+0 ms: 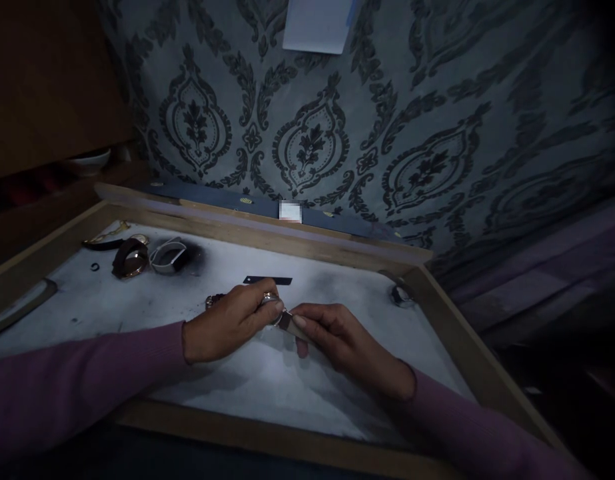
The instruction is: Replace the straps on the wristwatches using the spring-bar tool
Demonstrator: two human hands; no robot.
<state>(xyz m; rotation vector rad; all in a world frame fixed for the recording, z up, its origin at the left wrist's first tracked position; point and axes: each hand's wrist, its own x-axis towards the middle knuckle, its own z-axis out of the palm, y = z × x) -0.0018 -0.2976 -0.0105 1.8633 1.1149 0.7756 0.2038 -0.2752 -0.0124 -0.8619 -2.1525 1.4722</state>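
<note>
My left hand (230,323) is closed around a wristwatch (271,300), with the thumb over its round metal case and part of the dial hidden. A brown strap piece (285,321) comes off the case toward my right hand (337,337). The right thumb and fingers pinch this strap close to the case; a paler stretch of it runs under the thumb. Both hands are just above the white surface, almost touching each other. Beside the left knuckles lies a dark link bracelet (212,300), partly covered. Behind the hands is a flat black strip (268,280) with a hole at one end.
A wooden-rimmed tray (267,237) with a white bottom surrounds the work. At its left lie a brown-strapped watch (130,259), a grey-strapped watch (170,257) and a curved strap (24,307). Another watch (401,293) sits near the right rim. Patterned wallpaper (312,140) rises behind.
</note>
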